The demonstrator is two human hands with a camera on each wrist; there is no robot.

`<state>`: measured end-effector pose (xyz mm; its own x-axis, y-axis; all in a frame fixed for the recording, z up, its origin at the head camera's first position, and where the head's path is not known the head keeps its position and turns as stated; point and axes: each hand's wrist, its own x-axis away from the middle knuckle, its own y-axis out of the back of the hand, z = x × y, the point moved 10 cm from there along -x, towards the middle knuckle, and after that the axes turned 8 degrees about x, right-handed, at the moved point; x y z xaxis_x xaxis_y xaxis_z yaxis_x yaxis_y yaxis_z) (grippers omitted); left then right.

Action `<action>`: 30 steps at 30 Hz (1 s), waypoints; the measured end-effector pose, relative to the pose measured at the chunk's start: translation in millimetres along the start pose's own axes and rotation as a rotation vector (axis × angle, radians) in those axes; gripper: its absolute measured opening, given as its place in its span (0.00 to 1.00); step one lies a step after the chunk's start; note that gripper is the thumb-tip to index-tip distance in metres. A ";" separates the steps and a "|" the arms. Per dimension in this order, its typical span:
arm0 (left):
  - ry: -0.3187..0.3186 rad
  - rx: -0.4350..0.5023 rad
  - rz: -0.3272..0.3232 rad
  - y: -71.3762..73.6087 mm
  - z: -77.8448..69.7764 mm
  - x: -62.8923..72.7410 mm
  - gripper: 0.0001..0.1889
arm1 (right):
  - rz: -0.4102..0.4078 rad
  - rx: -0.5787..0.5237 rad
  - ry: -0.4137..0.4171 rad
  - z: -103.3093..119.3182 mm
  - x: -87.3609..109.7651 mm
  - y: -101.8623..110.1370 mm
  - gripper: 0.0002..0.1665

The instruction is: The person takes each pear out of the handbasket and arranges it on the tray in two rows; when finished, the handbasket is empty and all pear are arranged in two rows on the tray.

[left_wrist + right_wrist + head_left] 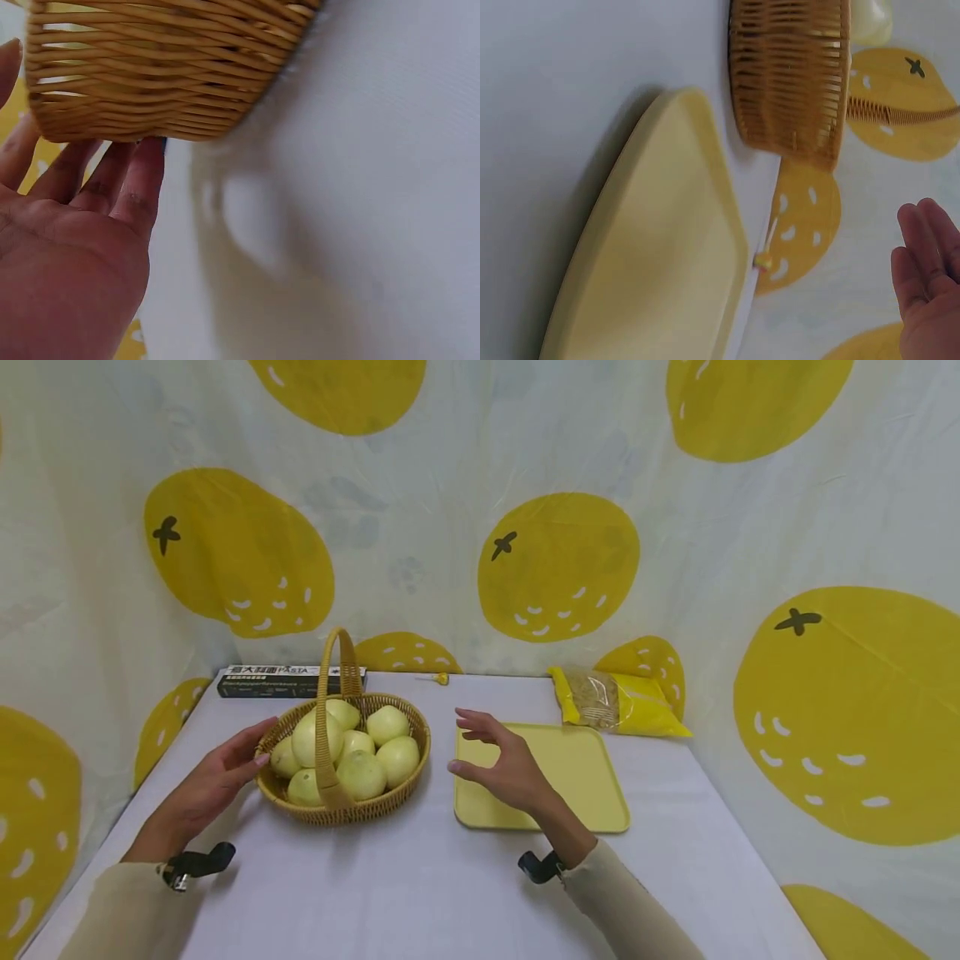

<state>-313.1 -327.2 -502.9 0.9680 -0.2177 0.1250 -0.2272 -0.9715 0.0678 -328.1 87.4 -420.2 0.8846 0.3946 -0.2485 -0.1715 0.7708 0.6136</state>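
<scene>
A wicker basket (341, 814) with a tall arched handle stands on the left of the table, filled with several round, pale yellow-green fruits (362, 774). At its left side, my left hand (213, 781) touches the rim, fingers fairly straight along the outside. The left wrist view shows that hand's fingers (139, 187) against the woven wall (150, 82); part of them is hidden behind it. My right hand (510, 764) hovers above a pale yellow tray (577, 777), to the basket's right. Its thumb and fingers are spread apart with nothing between them.
Behind the basket lies a black-and-white pasta box (258, 682). A small yellow item with a thin stick (441, 678) is at the back edge. A yellow-and-clear bag (622, 702) lies behind the tray. Fruit-printed curtains (420, 560) enclose the white table (390, 893).
</scene>
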 end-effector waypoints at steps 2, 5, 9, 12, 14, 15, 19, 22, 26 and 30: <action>0.021 0.013 0.009 -0.9 6.2 -1.2 0.39 | 0.033 -0.016 0.008 5.2 -6.4 -10.2 0.42; 0.045 0.045 0.009 -0.6 13.3 -1.7 0.40 | 0.074 -0.039 0.039 13.4 -14.6 -23.9 0.42; 0.053 0.072 0.003 0.2 16.9 -1.7 0.41 | 0.113 -0.072 0.095 25.1 -24.5 -39.2 0.43; 0.048 0.071 0.008 -0.4 16.5 -1.0 0.40 | 0.140 -0.097 0.114 31.4 -30.9 -50.6 0.43; 0.050 0.067 0.009 -0.7 16.2 -0.7 0.41 | 0.162 -0.111 0.120 34.5 -34.5 -59.2 0.43; 0.051 0.065 0.008 -0.9 16.1 -0.8 0.41 | 0.173 -0.115 0.125 36.2 -36.2 -63.3 0.43; 0.068 0.080 -0.004 0.2 15.8 -0.6 0.41 | 0.218 -0.118 0.146 44.1 -43.4 -79.0 0.43; 0.075 0.098 -0.013 0.4 15.4 -2.2 0.42 | 0.256 -0.100 0.158 49.3 -48.0 -88.5 0.43; 0.080 0.104 -0.017 0.7 16.6 -3.4 0.43 | 0.335 -0.071 0.170 54.1 -51.7 -103.3 0.44; 0.078 0.105 -0.014 0.8 19.1 -3.3 0.42 | 0.401 -0.038 0.202 59.1 -53.9 -116.8 0.43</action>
<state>-314.4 -329.0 -522.1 0.9589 -0.1998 0.2013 -0.1971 -0.9798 -0.0335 -330.1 -53.5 -434.2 0.6435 0.7525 -0.1403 -0.5026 0.5536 0.6640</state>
